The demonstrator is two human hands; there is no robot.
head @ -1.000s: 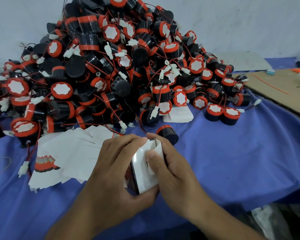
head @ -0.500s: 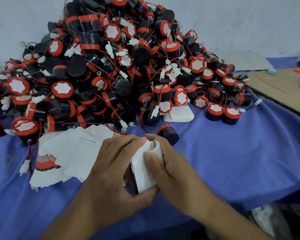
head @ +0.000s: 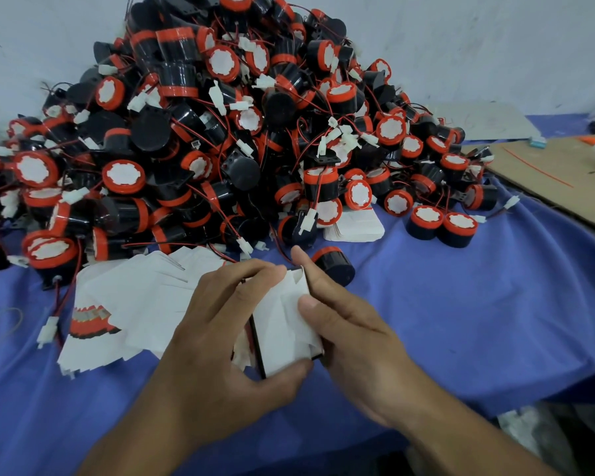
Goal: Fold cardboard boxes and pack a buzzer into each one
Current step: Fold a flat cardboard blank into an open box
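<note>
Left grip (head: pixel 227 338): enters from the lower left, back of the hand up. Its fingers (head: pixel 255 276) curl over the box's far top edge and the thumb hooks under the near bottom corner, so it clasps the box from the left.
Right grip (head: pixel 351 341): enters from the lower right. The thumb (head: pixel 310 304) presses flat on a white flap, the index finger runs up along the far right edge, and the other fingers are hidden behind the box. It pinches the box from the right.
Box (head: pixel 282 331): white and partly folded, held tilted between both grips over the front of the surface. A dark seam runs down its left edge, and creased flaps lie folded in across the face turned to the camera. Cannot tell whether anything is inside.
Blanks (head: pixel 134 297): a fanned pile of flat white blanks just left of the box, partly under the left grip, with red-and-black print on one corner.
Buzzers (head: pixel 220 132): a large heap of black buzzers with red rims and red wires behind the grips. One buzzer (head: pixel 334 266) lies just behind the box.
Surface (head: pixel 461 321): covered in blue cloth.
</note>
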